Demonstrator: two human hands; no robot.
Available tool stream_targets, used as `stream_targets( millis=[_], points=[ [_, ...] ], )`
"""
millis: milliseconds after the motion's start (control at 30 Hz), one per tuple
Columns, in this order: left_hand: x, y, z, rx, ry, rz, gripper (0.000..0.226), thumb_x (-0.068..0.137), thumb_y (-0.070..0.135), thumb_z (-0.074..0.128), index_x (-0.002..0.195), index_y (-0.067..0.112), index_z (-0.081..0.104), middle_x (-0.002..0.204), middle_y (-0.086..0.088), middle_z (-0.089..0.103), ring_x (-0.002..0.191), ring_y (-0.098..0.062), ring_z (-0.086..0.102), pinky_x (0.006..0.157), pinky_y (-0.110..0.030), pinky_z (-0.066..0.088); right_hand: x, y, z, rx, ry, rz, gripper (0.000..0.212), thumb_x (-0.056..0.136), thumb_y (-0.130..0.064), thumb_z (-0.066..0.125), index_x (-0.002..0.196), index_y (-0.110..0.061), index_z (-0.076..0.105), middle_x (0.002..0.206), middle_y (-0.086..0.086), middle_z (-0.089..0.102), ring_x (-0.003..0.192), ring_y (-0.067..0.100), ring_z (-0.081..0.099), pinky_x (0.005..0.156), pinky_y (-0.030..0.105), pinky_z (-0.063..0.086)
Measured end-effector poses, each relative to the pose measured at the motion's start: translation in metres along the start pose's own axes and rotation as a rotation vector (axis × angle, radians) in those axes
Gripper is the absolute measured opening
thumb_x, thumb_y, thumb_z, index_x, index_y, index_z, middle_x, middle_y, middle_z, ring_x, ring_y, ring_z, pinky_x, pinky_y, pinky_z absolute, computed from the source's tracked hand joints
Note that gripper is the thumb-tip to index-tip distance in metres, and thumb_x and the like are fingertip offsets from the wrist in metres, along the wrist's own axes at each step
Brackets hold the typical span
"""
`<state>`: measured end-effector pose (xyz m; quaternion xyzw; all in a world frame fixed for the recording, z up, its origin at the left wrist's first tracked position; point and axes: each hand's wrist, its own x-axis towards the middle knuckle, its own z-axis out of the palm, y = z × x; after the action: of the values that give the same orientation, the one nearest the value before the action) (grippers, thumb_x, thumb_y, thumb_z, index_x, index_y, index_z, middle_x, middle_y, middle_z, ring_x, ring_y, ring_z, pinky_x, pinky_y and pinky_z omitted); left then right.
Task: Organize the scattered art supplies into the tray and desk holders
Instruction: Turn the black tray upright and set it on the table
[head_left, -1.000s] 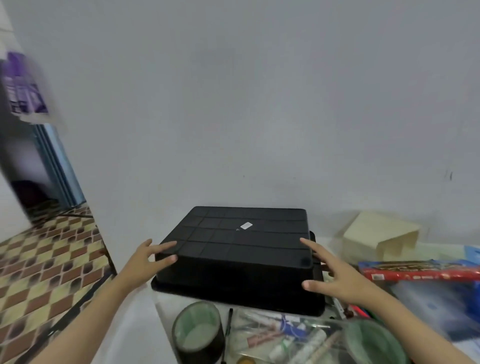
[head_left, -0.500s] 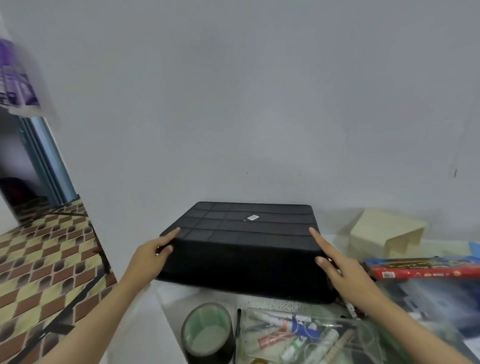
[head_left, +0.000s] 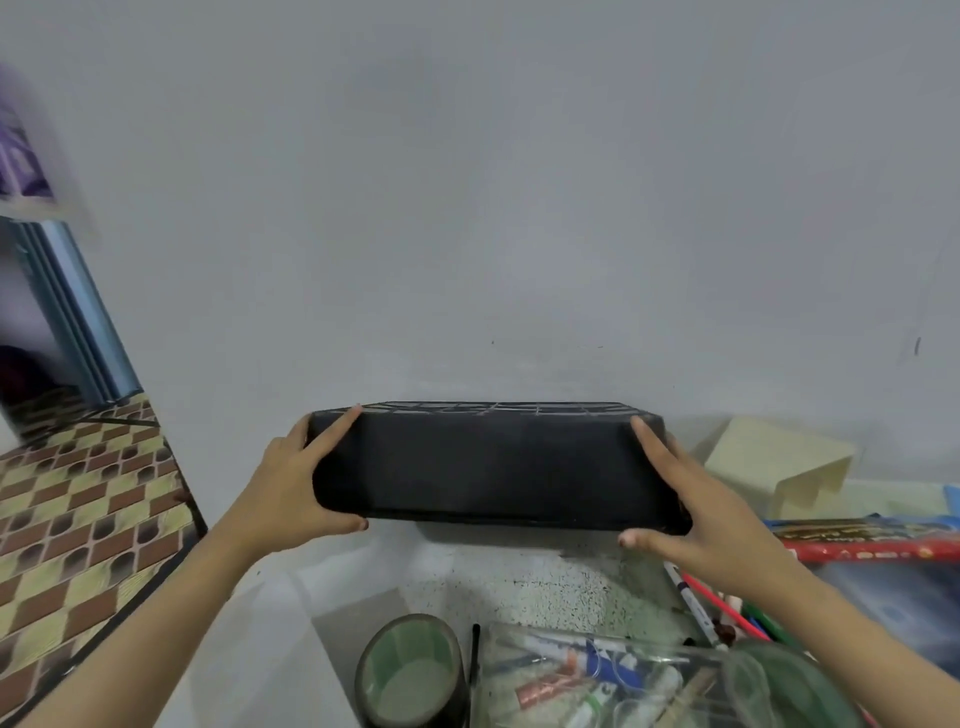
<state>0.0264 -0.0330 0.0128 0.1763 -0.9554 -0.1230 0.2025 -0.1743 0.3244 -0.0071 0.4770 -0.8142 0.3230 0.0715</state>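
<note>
Since the earlier frame the black tray (head_left: 493, 467) has come up off the worktop (head_left: 519, 582), where it lay flat. It is now tipped, with its near side wall facing me and its ribbed underside uppermost. My left hand (head_left: 291, 483) grips the tray's left end, fingers (head_left: 332, 434) laid up the end wall and thumb hooked under the lower edge. My right hand (head_left: 696, 509) grips the right end the same way. The tray hangs clear above the speckled worktop, close to the wall. Below it stand a tape roll (head_left: 410, 670) and, just beside that, a clear case of markers (head_left: 597, 680). Loose pens (head_left: 711, 603) lie under my right wrist. A cream holder (head_left: 774, 462) stands near the tray's right end.
</note>
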Motion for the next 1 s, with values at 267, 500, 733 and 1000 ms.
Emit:
stream_targets(
  millis=[267,500,733,1000],
  points=[
    [0.007,0.015,-0.02,-0.195,0.271,0.116,0.063,0.065,0.063,0.071,0.121,0.054,0.044,0.135,0.027,0.032,0.111,-0.01,0.039,0.094,-0.028,0.034,0.02,0.007,0.0,0.043,0.397,-0.094,0.048,0.082,-0.065,0.049,0.128,-0.063,0.037,0.148,-0.003,0.031,0.128,-0.019,0.024,0.101,0.003,0.025],
    [0.026,0.025,-0.032,-0.419,0.51,-0.019,0.04,0.066,0.026,0.083,0.095,0.044,0.063,0.134,0.001,0.054,0.121,-0.009,0.049,0.1,-0.019,0.034,0.049,0.001,-0.024,0.175,0.415,-0.1,0.038,0.088,-0.019,0.06,0.115,-0.046,0.055,0.131,-0.016,0.047,0.132,-0.001,0.036,0.102,0.009,0.033],
    [0.054,0.01,-0.029,-0.365,0.604,0.018,0.032,0.087,0.019,0.065,0.109,0.041,0.058,0.121,0.001,0.061,0.11,-0.009,0.051,0.096,-0.032,0.045,0.085,0.008,-0.037,0.216,0.51,-0.002,0.031,0.094,-0.017,0.053,0.117,-0.038,0.056,0.106,-0.013,0.063,0.093,0.001,0.057,0.076,0.001,0.04],
    [0.066,-0.001,-0.003,-0.29,0.411,-0.093,0.08,0.095,0.003,0.045,0.146,0.039,-0.004,0.133,-0.014,0.046,0.122,-0.03,0.045,0.103,-0.043,0.037,0.085,0.027,-0.006,0.166,0.461,0.037,0.08,0.096,-0.008,0.048,0.141,-0.057,0.001,0.121,-0.011,0.052,0.093,0.013,0.059,0.083,0.027,0.048]
  ],
)
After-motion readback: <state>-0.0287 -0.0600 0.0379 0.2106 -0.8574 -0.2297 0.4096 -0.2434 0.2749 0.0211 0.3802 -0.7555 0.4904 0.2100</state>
